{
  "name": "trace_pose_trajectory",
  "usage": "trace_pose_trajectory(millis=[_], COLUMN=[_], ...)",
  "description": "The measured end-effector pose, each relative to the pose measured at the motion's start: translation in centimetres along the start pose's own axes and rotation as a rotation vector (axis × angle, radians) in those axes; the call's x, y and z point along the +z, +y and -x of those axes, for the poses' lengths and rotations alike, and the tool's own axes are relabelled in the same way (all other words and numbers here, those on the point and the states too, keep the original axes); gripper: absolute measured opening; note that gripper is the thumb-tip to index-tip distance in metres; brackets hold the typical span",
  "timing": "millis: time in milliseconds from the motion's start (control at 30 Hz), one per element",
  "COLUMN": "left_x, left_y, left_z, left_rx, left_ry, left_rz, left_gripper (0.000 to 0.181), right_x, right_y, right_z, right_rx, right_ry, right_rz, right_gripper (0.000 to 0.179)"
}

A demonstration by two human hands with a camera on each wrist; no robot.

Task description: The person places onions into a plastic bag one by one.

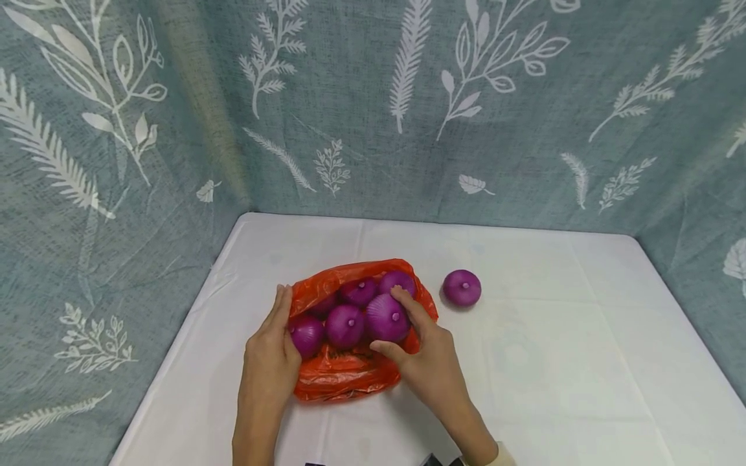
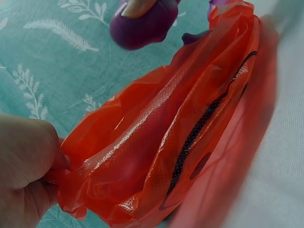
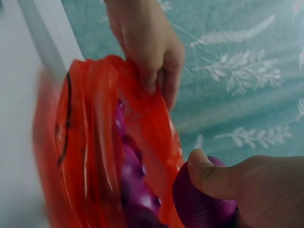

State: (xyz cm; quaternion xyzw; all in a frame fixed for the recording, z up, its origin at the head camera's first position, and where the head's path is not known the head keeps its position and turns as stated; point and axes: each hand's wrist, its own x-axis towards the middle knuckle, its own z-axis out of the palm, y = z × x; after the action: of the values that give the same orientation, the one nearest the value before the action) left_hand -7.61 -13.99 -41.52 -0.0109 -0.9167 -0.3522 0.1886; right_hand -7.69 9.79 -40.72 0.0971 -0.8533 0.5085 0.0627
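A red plastic bag (image 1: 350, 378) lies with its mouth spread on the white table, several purple onions (image 1: 345, 327) inside it. The left hand (image 1: 269, 356) pinches the bag's left edge between thumb and fingers, as the left wrist view also shows. With thumb and fingers the right hand (image 1: 428, 349) grips one purple onion (image 1: 387, 318) over the right part of the bag's mouth. In the right wrist view that held onion (image 3: 199, 199) is just above the bag's rim (image 3: 166, 128). Another onion (image 1: 462, 288) sits alone on the table, right of the bag.
The white-covered table (image 1: 553, 349) extends around the bag, mostly to the right. A blue-green cloth (image 1: 361, 168) with white leaf prints hangs behind and on both sides. Small dark objects (image 1: 432, 459) show at the bottom edge, too cut off to identify.
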Motion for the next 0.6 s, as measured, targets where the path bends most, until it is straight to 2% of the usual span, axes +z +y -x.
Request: trace_pose_trajectory(millis=[600], left_x=[0.0], left_y=[-0.3], left_z=[0.1], left_rx=[-0.009], left_ry=[-0.008], left_rz=[0.004], left_gripper=[0.076], right_x=[3.5], right_y=[-1.4], right_z=[0.4], right_rx=[-0.050], right_ry=[-0.130], right_rz=[0.058], right_gripper=[0.083])
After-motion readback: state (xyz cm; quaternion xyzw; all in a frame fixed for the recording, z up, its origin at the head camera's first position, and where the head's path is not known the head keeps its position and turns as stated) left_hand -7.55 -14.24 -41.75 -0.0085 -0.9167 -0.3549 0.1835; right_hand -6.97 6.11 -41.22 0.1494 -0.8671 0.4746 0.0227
